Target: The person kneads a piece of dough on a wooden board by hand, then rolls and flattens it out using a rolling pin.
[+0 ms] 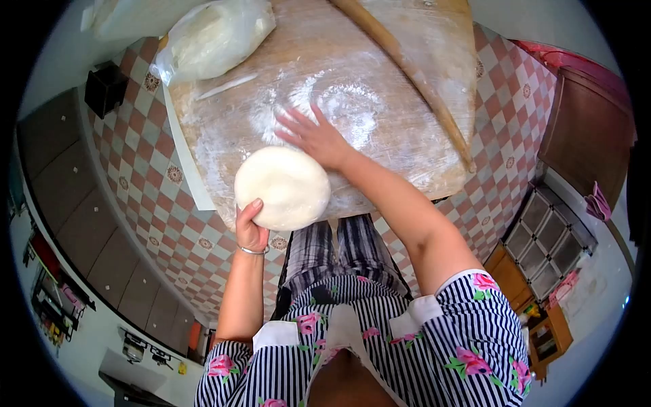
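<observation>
A thick round disc of pale dough (pixel 283 188) is in my left hand (pixel 251 227), at the near edge of the wooden board (pixel 407 152). My left thumb lies on top of the disc, and the other fingers are hidden beneath it. Just beyond the dough, my right hand (pixel 317 139) is spread palm down over the board, its fingertips at a patch of white flour (pixel 349 108). Nothing shows in the right hand.
A long wooden rolling pin (pixel 413 74) lies diagonally on the board's right side. At the back left sits a clear plastic bag (pixel 217 37) with something pale inside. A thin white strip (pixel 227 87) lies near it. Checkered floor tiles (pixel 505 112) surround the board.
</observation>
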